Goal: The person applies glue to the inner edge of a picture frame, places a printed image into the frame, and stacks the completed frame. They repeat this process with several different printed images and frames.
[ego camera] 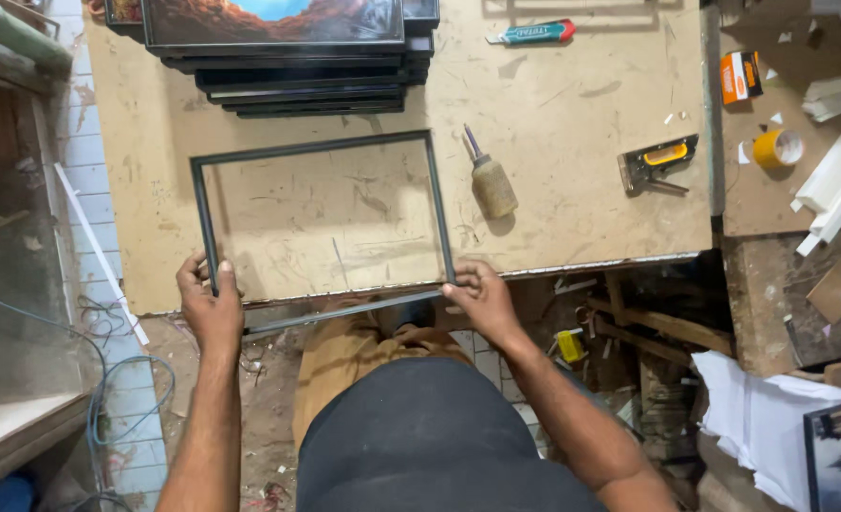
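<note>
Your left hand (210,303) and right hand (475,294) each grip a near corner of the empty black frame (321,223), which lies flat overhanging the tabletop (572,104) edge, glue bottle (489,180) just right, framed pictures (278,52) stacked beyond.

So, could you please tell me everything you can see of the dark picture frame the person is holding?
The picture frame is an empty rectangle of thin dark moulding, material unclear, with the scratched workbench showing through it. It lies nearly flat, slightly skewed, its near rail overhanging the bench's front edge. The left hand grips the near left corner and the right hand the near right corner. Nothing else touches it.
</note>
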The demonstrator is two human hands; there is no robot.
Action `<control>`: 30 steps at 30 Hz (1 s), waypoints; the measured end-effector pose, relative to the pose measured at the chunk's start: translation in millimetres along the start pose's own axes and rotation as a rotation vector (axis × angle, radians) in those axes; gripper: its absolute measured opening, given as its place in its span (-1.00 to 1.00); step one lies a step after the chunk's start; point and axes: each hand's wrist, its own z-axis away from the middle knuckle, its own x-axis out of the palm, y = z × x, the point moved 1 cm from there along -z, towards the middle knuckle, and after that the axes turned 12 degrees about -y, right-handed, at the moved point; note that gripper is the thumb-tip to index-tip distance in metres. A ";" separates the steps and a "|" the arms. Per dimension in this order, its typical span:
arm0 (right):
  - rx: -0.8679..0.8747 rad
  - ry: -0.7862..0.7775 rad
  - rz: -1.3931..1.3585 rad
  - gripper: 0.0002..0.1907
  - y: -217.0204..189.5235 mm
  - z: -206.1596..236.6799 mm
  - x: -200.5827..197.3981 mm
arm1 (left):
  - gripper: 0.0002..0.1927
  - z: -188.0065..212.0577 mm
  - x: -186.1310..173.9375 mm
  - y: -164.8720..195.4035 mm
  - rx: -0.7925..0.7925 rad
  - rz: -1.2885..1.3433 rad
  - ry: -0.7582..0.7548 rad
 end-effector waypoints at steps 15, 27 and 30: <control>-0.334 0.838 0.726 -0.10 -77.6 -90.9 -2.4 | -0.51 -55.4 -30.1 -29.1 -0.038 -0.678 -0.050; -0.420 0.498 -0.137 -0.42 -99.5 -95.8 112.4 | -0.48 -145.4 -76.0 -78.0 0.292 -0.736 -0.271; -0.294 0.435 0.069 -0.40 -116.5 -116.4 158.2 | -0.48 -149.4 -80.1 -90.5 0.280 -0.722 -0.277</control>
